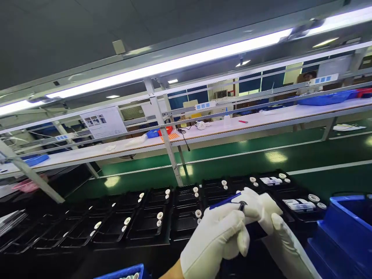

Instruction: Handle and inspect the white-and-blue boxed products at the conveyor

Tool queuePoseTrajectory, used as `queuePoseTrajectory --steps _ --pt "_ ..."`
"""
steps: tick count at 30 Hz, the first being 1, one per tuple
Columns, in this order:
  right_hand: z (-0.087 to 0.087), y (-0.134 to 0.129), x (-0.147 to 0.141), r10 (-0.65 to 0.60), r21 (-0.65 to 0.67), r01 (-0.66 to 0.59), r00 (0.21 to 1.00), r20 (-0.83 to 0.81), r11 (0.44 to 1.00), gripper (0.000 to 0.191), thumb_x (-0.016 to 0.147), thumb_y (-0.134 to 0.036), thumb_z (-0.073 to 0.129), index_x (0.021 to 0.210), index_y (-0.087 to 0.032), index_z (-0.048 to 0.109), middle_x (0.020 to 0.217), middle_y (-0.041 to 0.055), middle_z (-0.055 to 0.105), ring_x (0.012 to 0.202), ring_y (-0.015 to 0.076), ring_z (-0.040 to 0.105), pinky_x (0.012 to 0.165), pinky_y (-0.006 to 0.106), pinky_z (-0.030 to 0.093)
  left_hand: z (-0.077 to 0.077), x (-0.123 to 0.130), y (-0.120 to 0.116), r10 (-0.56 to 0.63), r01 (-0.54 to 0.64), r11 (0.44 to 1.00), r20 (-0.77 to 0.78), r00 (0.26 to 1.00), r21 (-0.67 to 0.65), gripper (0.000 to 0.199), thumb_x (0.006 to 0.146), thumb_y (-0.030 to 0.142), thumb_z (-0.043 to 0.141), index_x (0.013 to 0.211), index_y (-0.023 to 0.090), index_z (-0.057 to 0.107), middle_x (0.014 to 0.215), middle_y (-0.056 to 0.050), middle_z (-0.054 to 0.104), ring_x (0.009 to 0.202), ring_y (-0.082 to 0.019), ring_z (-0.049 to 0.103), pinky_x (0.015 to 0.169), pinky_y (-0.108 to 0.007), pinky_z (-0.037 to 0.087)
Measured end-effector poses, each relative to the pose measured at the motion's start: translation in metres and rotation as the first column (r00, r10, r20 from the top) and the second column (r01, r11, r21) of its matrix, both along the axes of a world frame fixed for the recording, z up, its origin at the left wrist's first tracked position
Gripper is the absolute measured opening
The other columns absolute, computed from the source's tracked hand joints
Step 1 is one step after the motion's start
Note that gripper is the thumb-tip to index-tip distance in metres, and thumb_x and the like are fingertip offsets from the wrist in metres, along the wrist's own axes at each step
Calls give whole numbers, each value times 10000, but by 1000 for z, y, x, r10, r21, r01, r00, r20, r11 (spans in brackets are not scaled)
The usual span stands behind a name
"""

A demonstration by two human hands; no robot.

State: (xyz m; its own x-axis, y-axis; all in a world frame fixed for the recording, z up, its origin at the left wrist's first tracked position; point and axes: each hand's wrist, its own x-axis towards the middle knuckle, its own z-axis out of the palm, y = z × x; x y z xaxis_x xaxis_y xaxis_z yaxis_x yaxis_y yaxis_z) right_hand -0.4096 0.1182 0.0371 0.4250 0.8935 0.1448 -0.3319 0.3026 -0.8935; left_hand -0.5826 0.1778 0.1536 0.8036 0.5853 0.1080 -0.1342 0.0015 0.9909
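Both of my hands wear white gloves and meet at the lower right of the head view. My left hand (216,236) has its fingers closed around a blue tool (225,201) with a dark tip. My right hand (276,228) is closed on a white ribbed piece (271,204), close to the tool's tip. Black trays (148,221) stand in rows behind and to the left of my hands, many with white round rings (159,216) in them. Two trays at the right also hold white printed packs (299,205).
Blue bins (340,236) stand at the right edge. Another blue bin (139,269) with white pieces is at the bottom. Beyond a green floor, a long bench (250,121) carries a bottle, cables and blue bins. A person (309,79) is at the far right.
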Motion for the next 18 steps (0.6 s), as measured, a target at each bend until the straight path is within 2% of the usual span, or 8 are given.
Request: queuePoseTrajectory --steps 2,4,6,9,11,13,15,18 --pt "0 11 -12 17 -12 -17 1000 -13 1000 514 962 -621 649 1375 -320 709 1682 -2 458 1664 286 82 1334 491 212 -12 -10 3 -18 17 999 -26 999 -50 387 1005 430 564 730 175 660 572 40 478 480 -78 282 498 -283 202" --pt "3 19 -19 73 2 -73 995 -65 997 561 953 -694 570 1325 -311 742 1541 53 613 1577 347 339 1266 516 338 -18 -17 7 -52 48 995 -52 997 -91 381 978 421 587 685 184 643 581 30 475 491 -93 328 495 -290 206" --pt "10 26 -23 131 18 -130 984 -124 991 589 931 -725 523 1218 -282 785 1315 113 741 1318 395 608 1161 556 447 -19 -21 12 -116 109 987 -59 991 -120 300 960 436 610 898 181 756 608 36 494 520 -101 371 506 -277 225" --pt "22 34 -27 157 10 -158 972 -173 987 456 831 -657 691 977 -248 831 1079 118 791 1048 367 708 1041 515 544 -20 -24 19 -155 137 982 -146 977 -126 296 914 388 617 1025 169 783 556 60 498 503 -91 387 528 -251 273" --pt "29 37 -31 197 3 -201 956 -216 980 374 726 -585 820 843 -230 833 941 102 789 903 334 715 915 476 597 -27 -27 20 -70 58 997 -267 961 -52 202 859 326 632 828 170 756 507 66 501 468 -86 401 521 -244 312" --pt "33 39 -35 315 19 -322 908 -276 947 385 695 -577 852 804 -208 836 843 97 771 805 298 697 820 434 606 -42 -30 20 121 -81 988 -335 934 130 159 825 302 687 728 186 738 562 48 588 523 -98 502 553 -238 396" --pt "34 41 -37 454 68 -458 830 -324 886 434 752 -615 799 826 -189 841 821 106 761 790 277 687 808 400 597 -64 -33 17 303 -202 910 -248 920 361 134 830 316 753 749 211 774 691 25 700 648 -119 611 639 -228 483" --pt "33 45 -39 532 78 -541 773 -347 837 426 806 -586 766 862 -170 835 849 109 760 794 248 684 799 347 580 -98 -33 12 479 -453 651 133 868 609 182 933 398 725 828 258 773 747 32 742 678 -110 668 664 -204 529"
